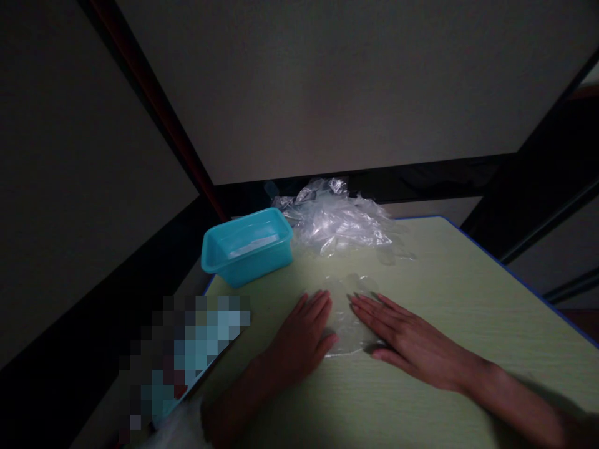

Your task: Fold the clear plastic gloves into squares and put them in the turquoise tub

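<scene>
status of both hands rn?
Left hand: open, palm down at the left side of the flat clear plastic, gripping nothing.
Right hand: open, palm down at its right side, gripping nothing.

- Pale yellow-green table with blue edging.
- Turquoise bin, open at the top, at the table's far left corner.
- Large, plain, dim wall panel behind.
- Dark red strip, slanting, upper left.
- Pixelated patch, lower left, partly light blue.
</scene>
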Action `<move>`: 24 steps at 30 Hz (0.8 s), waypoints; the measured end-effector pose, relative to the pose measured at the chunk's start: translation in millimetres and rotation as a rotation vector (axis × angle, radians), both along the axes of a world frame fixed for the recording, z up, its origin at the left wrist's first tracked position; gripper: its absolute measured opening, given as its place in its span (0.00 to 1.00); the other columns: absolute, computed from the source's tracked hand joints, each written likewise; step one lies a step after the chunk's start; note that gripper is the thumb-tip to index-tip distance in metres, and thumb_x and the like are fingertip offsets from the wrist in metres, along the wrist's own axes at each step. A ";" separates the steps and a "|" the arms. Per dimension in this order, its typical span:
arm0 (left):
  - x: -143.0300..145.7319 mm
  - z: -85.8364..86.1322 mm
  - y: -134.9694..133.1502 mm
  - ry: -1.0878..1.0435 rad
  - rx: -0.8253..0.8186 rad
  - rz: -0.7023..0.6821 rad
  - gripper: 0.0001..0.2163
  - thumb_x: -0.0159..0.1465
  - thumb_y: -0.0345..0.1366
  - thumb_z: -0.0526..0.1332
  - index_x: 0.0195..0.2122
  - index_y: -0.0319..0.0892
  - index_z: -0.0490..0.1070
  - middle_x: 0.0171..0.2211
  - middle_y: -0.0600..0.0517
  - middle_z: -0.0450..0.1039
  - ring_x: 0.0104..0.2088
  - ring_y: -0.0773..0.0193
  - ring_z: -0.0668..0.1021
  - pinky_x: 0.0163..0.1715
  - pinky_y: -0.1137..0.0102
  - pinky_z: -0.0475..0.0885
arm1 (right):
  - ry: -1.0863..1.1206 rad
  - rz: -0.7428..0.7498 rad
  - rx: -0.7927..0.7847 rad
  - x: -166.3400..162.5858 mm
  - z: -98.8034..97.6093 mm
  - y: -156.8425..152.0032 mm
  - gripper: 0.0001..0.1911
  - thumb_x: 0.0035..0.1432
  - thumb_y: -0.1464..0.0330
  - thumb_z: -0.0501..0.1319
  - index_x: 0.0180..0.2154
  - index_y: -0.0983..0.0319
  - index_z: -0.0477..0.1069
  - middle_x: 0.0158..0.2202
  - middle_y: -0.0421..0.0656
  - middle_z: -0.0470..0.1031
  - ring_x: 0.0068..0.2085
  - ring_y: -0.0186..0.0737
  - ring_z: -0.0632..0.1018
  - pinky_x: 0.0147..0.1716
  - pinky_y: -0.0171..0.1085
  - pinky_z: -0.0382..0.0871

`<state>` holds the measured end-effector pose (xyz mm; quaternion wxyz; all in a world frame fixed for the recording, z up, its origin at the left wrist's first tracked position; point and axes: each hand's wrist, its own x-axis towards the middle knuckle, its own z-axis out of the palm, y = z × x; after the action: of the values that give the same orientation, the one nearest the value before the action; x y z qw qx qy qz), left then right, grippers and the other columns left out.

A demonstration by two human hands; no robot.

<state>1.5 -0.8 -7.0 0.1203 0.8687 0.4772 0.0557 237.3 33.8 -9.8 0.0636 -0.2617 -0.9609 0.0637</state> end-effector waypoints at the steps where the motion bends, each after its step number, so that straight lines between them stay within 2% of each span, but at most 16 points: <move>1: 0.2 -0.1 1.0 0.013 -0.002 0.001 0.24 0.65 0.37 0.51 0.60 0.30 0.50 0.63 0.39 0.48 0.63 0.57 0.51 0.61 0.55 0.47 | 0.000 -0.004 0.010 -0.1 -0.5 -0.4 0.32 0.63 0.58 0.48 0.62 0.68 0.45 0.63 0.53 0.50 0.62 0.48 0.54 0.58 0.53 0.53; 7: 0.2 1.0 5.0 0.034 -0.015 0.020 0.26 0.66 0.40 0.51 0.62 0.33 0.47 0.64 0.41 0.45 0.64 0.57 0.48 0.60 0.54 0.46 | 0.014 -0.015 0.035 0.2 -1.5 -1.5 0.31 0.63 0.57 0.48 0.61 0.69 0.51 0.62 0.55 0.53 0.61 0.48 0.56 0.58 0.53 0.55; 11: 0.7 2.8 4.3 0.050 -0.023 0.031 0.27 0.65 0.42 0.52 0.62 0.34 0.47 0.64 0.42 0.44 0.64 0.56 0.47 0.60 0.53 0.45 | 0.010 -0.027 0.048 1.1 -4.6 -1.4 0.31 0.63 0.56 0.48 0.61 0.69 0.51 0.61 0.55 0.54 0.61 0.49 0.57 0.58 0.53 0.55; 14: -0.4 3.6 4.5 0.044 -0.021 0.035 0.28 0.65 0.42 0.52 0.62 0.34 0.47 0.64 0.41 0.43 0.64 0.56 0.47 0.60 0.53 0.45 | 0.006 -0.023 0.072 3.1 -6.1 -3.4 0.34 0.63 0.55 0.48 0.62 0.68 0.46 0.62 0.55 0.52 0.62 0.49 0.56 0.57 0.53 0.55; 19: -0.6 2.6 3.4 0.031 -0.009 0.036 0.29 0.64 0.42 0.53 0.62 0.32 0.47 0.64 0.40 0.43 0.64 0.56 0.46 0.61 0.54 0.45 | 0.044 0.000 0.131 4.7 -1.8 -9.4 0.43 0.60 0.51 0.49 0.63 0.67 0.29 0.63 0.57 0.46 0.62 0.53 0.53 0.55 0.56 0.57; 24: 3.4 0.0 -1.0 -0.019 0.026 0.012 0.29 0.64 0.42 0.53 0.61 0.31 0.47 0.64 0.39 0.43 0.64 0.55 0.47 0.60 0.54 0.48 | 0.047 0.032 0.098 0.7 2.8 -16.8 0.46 0.58 0.48 0.49 0.63 0.68 0.26 0.64 0.56 0.43 0.63 0.54 0.50 0.56 0.56 0.56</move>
<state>5.0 -1.8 -7.0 0.1133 0.8668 0.4804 0.0710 238.0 17.0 -7.1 0.0980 -0.2414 -0.9652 0.0236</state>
